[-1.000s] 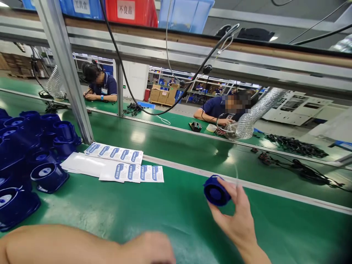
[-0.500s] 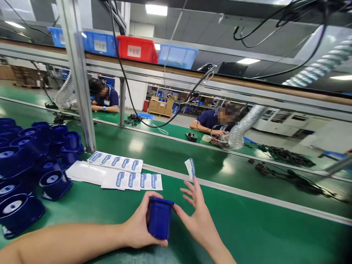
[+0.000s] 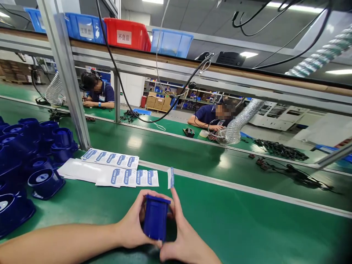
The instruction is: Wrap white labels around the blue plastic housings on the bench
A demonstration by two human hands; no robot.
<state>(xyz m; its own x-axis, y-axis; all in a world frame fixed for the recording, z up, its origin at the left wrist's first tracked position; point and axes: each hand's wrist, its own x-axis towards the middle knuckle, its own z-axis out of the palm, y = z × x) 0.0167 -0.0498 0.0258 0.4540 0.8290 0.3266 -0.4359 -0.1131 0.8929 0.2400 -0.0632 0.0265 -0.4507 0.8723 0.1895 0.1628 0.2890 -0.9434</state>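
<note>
My left hand (image 3: 133, 223) is wrapped round a blue plastic housing (image 3: 155, 218), a cup-like part with a flat rim, held a little above the green bench. Against the housing's right side is my right hand (image 3: 183, 233), its thumb near the bottom edge and some fingers partly hidden behind the part. A small white and blue sticker label (image 3: 171, 178) clings to the tip of my raised right index finger. Sheets of matching labels (image 3: 126, 177) lie beyond my left hand. At the left stand many similar blue housings (image 3: 45, 183).
A metal post (image 3: 64, 73) rises behind the label sheets. A rail (image 3: 220, 183) edges the green bench (image 3: 247, 227). Overhead, a shelf carries a red bin (image 3: 126, 33) and blue bins (image 3: 172, 43), with a black cable hanging below. Two people work across the line.
My right hand has moved left and closed in on the housing, its thumb shifting from the rim to the bottom. The label on its index finger came along. The view shifted slightly.
</note>
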